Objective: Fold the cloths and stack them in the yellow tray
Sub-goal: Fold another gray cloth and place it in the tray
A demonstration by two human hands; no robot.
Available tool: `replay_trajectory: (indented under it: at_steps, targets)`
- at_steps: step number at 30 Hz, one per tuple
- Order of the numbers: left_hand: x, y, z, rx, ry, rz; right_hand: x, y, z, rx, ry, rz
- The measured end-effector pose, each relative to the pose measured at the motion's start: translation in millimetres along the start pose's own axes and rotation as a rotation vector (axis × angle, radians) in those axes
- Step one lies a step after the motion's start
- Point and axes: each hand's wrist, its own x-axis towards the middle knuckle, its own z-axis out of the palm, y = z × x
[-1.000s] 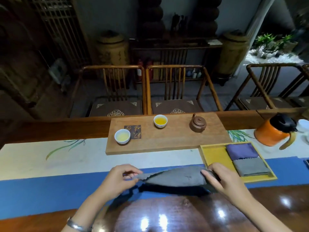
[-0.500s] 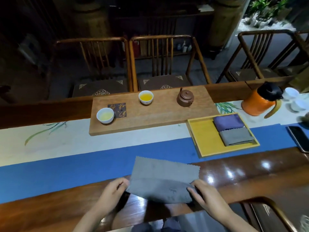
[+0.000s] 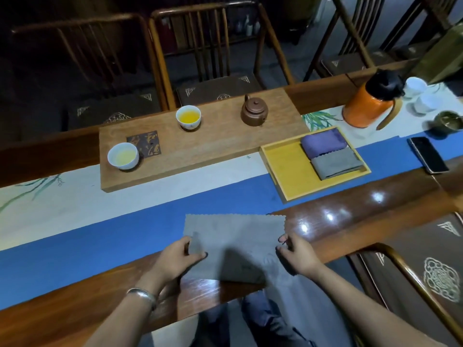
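Dim tea room, dark wooden chairs [image 3: 205, 53] along the far side of a long polished table [image 3: 375, 204], blue-and-cream runner [image 3: 75, 236] down its length. Wooden tea board [image 3: 213, 146] at 12 o'clock, carrying two cups of tea [image 3: 188, 117] and a small clay teapot [image 3: 254, 113]. Orange flask [image 3: 368, 106] and a dark phone [image 3: 427, 155] out at 2 o'clock

Yellow tray [image 3: 288, 171] sits at 1 o'clock from the hands, just right of the board. Two folded cloths already in its right half: purple cloth [image 3: 323, 143] at the far end, folded grey cloth [image 3: 335, 163] nearer, its far edge lapping the purple one. Left half of tray bare

Third piece, an open grey cloth [image 3: 235, 236] with a scalloped edge, lies spread flat at the near table edge, straddling runner and wood, near corner drooping over the edge. Left hand [image 3: 178, 259] pinches its left edge, thumb on top. Right hand [image 3: 298, 256] pinches the right edge with curled fingers

Progress, as judged: two cloths done, this one laid out but not yet folded. Left to do: fold it, carry it toward 1 o'clock, set it in the tray. Whether more cloths wait out of view, cannot tell
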Motion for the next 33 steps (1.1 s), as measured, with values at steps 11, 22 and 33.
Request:
replay_trajectory:
  at_steps: [11, 22, 33]
  targets:
    - [21.5, -2.4, -2.7, -0.042, 0.221, 0.024, 29.1, 0.3, -13.3, 0.056, 0.107, -0.045]
    - [55.0, -3.2, -5.2, -0.1, 0.3, -0.243, 81.2, -15.8, -9.5, 0.01, 0.196, 0.065]
    - [46.5, -17.2, 2.2, -0.13, 0.357, -0.278, 55.4, 4.2, 10.5, 0.018, 0.319, 0.205]
